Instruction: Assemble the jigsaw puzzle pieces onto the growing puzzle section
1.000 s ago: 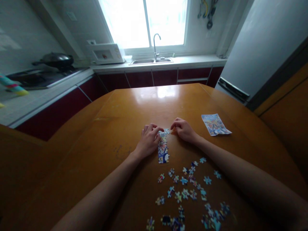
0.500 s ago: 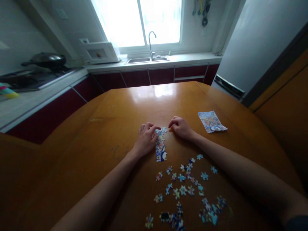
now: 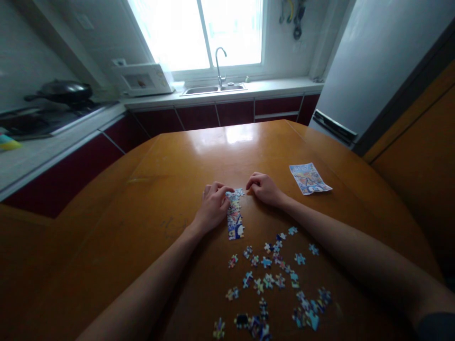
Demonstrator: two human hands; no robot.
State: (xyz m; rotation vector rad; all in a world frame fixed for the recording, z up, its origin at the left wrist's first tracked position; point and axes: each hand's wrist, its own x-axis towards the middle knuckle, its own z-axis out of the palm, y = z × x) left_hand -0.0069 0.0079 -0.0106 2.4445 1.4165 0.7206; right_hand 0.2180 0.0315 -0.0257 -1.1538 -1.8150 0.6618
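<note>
A narrow strip of joined jigsaw pieces (image 3: 235, 219) lies upright in my view on the wooden table. My left hand (image 3: 213, 204) rests along its left side, index finger stretched over the top end and thumb apart at the left edge. Just right of the strip's top end, my right hand (image 3: 263, 188) rests on the table with its fingers curled in. Whatever its fingertips may hold is hidden. Loose jigsaw pieces (image 3: 266, 262) are scattered below the strip, between my forearms.
A creased picture sheet (image 3: 310, 179) lies to the right of my right hand. Beyond the table (image 3: 177, 161) are a counter with a sink (image 3: 202, 90), a microwave (image 3: 144, 79) and a pan (image 3: 66, 91) on the stove. A fridge (image 3: 377, 61) stands at the right.
The whole view has shifted slightly left. Both hands keep nearly the same place against the strip, and the loose pieces have not moved on the table.
</note>
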